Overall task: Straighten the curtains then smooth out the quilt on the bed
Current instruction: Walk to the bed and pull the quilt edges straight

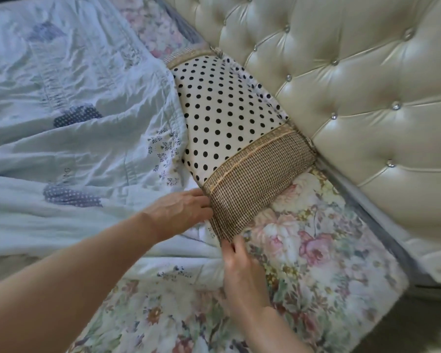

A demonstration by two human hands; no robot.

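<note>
Quilt (61, 118) rumpled beside pillow (229, 128); left hand (178, 207) flat, fingers straight against pillow edge, right hand (239, 266) pinching its corner, likely squaring it before smoothing.

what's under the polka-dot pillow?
The polka-dot pillow lies on the floral sheet, against the tufted headboard. The pale blue quilt meets its left edge. Left hand touches its checked end; anything beneath is hidden.

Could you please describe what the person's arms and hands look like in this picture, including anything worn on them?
Both forearms are bare up to the frame edge: no sleeves show. The left hand and right hand wear no gloves, and no rings, watch or bracelets are visible. Fingernails look short and unpainted, though the image is slightly soft.
</note>
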